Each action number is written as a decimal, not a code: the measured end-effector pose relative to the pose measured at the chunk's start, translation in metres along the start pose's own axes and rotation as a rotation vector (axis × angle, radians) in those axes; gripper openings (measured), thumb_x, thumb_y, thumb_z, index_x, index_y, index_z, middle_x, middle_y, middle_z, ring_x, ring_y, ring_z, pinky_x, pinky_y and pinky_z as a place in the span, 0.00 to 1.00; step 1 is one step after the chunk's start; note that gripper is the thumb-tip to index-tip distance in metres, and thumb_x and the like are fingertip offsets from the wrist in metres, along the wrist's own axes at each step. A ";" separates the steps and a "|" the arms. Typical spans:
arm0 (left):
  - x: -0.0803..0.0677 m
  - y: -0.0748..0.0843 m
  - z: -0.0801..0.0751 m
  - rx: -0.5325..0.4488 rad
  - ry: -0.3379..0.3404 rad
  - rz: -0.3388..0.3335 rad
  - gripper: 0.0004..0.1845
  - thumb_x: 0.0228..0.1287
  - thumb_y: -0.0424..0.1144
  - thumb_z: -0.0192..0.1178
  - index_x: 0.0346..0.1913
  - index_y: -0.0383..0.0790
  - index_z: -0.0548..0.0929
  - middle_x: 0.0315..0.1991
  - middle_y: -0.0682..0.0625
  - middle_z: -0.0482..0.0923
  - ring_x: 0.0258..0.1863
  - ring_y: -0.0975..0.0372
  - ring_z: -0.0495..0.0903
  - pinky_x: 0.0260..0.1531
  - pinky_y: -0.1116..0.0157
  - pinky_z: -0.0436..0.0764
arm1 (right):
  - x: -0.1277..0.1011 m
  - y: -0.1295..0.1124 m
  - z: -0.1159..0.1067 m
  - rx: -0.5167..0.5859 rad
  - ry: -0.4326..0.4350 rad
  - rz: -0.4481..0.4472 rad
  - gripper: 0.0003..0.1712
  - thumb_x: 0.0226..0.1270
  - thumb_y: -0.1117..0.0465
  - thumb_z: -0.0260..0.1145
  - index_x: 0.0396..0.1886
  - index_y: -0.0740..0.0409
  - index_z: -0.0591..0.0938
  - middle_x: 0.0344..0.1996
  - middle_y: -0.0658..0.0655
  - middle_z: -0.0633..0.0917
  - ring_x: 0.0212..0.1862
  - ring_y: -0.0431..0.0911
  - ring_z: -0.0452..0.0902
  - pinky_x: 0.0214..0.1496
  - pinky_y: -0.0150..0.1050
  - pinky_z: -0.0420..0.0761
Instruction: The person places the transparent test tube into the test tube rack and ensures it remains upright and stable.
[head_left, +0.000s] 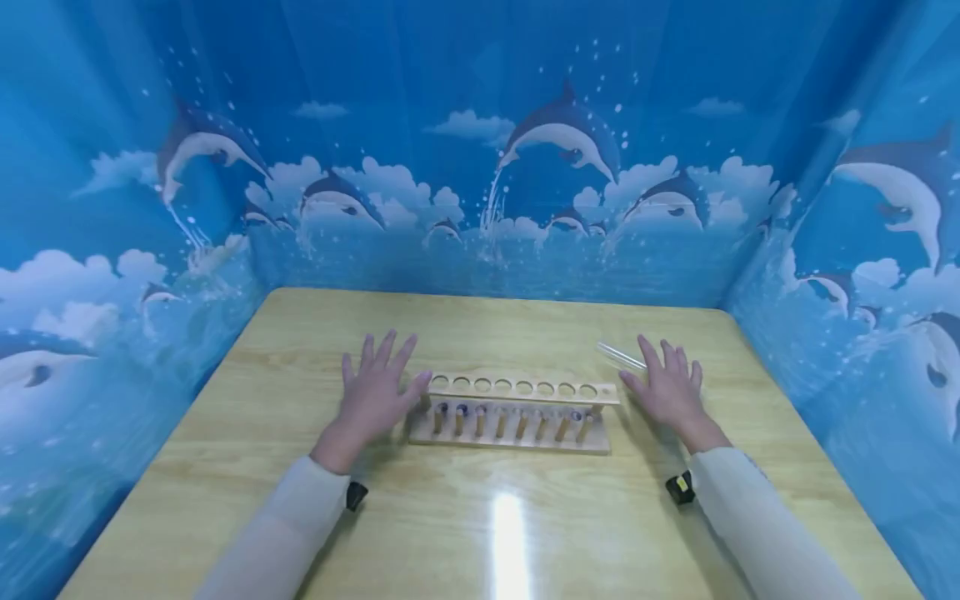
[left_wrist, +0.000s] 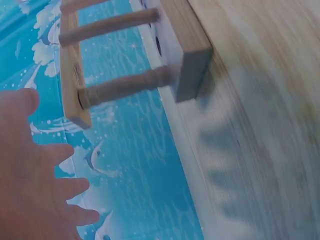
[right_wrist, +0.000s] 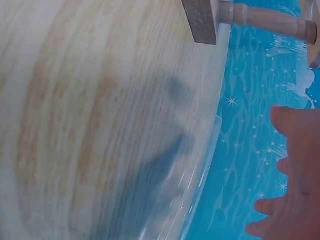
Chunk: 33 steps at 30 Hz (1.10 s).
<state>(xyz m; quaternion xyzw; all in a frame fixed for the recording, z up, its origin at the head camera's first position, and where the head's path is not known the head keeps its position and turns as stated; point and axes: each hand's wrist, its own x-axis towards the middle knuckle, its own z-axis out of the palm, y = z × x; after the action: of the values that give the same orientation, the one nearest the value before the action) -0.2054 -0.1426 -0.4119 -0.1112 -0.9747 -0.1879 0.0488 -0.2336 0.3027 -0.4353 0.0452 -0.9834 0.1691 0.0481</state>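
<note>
Head view: wooden tube rack (head_left: 517, 412) at centre of worktop (head_left: 480, 517). Left hand (head_left: 372, 396) flat just beside rack's left end, fingers (head_left: 386, 350) spread wide, empty. Right hand (head_left: 667, 389) near right end, fingers spread; glass tube (head_left: 621, 356) lies beside them, contact unclear.

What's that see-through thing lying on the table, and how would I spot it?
Find the wooden rack at the middle of the table. Just past its right end, beside the right hand, lies a clear glass tube. Unlike the rack, it is transparent.
</note>
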 end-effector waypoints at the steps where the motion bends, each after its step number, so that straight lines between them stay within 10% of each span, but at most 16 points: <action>1: 0.001 0.002 0.000 0.002 0.004 0.007 0.39 0.71 0.66 0.41 0.77 0.51 0.52 0.77 0.40 0.42 0.74 0.39 0.33 0.65 0.34 0.28 | 0.001 -0.001 0.000 -0.002 -0.003 0.005 0.45 0.73 0.38 0.51 0.78 0.58 0.48 0.70 0.79 0.48 0.70 0.77 0.38 0.66 0.73 0.31; 33: 0.003 0.035 0.031 0.055 0.087 0.227 0.40 0.66 0.66 0.50 0.75 0.48 0.61 0.72 0.42 0.59 0.72 0.46 0.55 0.71 0.41 0.45 | 0.037 0.010 0.018 0.046 0.023 0.077 0.47 0.64 0.51 0.68 0.74 0.66 0.55 0.65 0.80 0.60 0.64 0.74 0.56 0.66 0.70 0.51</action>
<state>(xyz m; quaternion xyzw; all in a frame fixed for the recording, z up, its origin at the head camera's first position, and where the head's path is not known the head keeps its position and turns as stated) -0.2014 -0.0986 -0.4272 -0.2114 -0.9576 -0.1588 0.1149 -0.2727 0.3035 -0.4514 0.0064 -0.9796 0.1939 0.0517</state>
